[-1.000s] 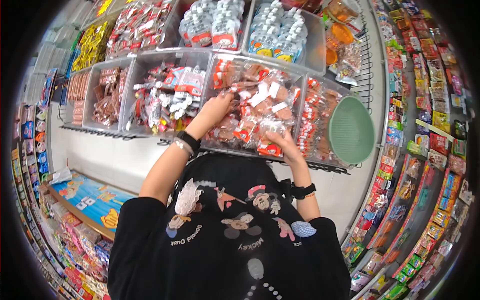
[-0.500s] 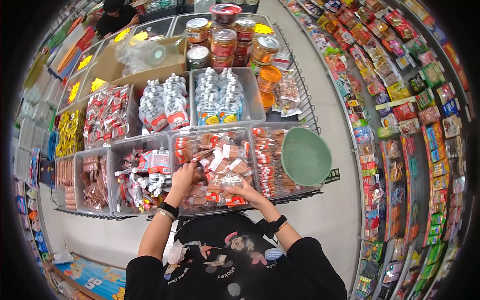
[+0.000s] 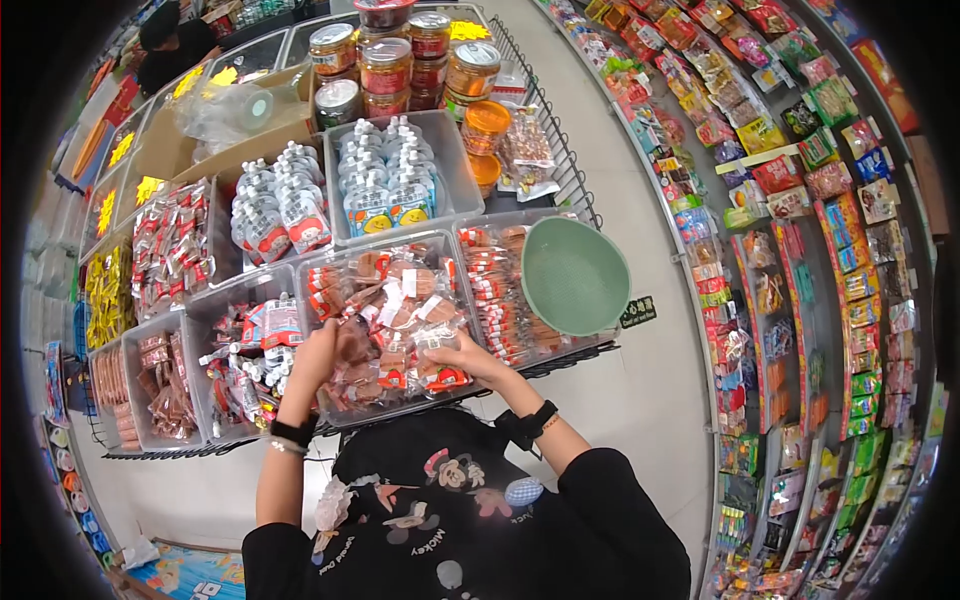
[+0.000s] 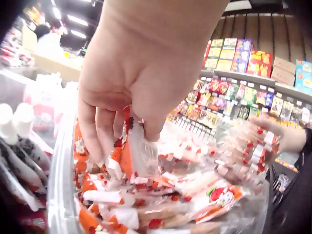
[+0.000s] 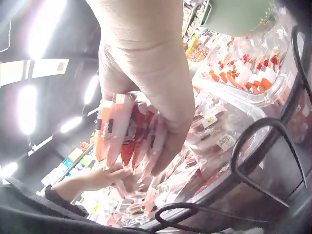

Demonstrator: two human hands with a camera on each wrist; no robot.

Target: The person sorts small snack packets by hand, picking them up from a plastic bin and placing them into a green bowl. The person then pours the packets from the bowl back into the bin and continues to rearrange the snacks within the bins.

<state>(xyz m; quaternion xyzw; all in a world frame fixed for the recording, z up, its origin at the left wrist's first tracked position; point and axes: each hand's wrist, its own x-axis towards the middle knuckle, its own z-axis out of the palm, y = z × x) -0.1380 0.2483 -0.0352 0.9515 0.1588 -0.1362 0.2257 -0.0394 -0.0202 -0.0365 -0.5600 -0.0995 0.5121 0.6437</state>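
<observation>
A clear bin point(image 3: 452, 262) holds loose orange-and-clear snack packets point(image 3: 385, 300). Over the bin's left side is my left hand point(image 3: 316, 358); in the left wrist view this hand point(image 4: 141, 83) pinches an orange-edged packet point(image 4: 127, 146) between thumb and fingers. At the bin's right front, my right hand point(image 3: 478, 362) grips several packets stood side by side, and the right wrist view shows that bunch point(image 5: 127, 129) between the thumb and fingers of the hand point(image 5: 151, 83).
A green basket point(image 3: 576, 276) rests on the right-hand bin of packets point(image 3: 500, 300). Behind stand bins of pouch drinks point(image 3: 385, 180) and stacked jars point(image 3: 386, 68). To the left is a bin of mixed pouches point(image 3: 250, 350). Snack shelves point(image 3: 790, 200) line the right. A person point(image 3: 175, 45) is at the back left.
The head view has tilted up and shifted, showing the jars and the far person. The left hand has changed pose slightly among the packets; the right hand still grips its packets.
</observation>
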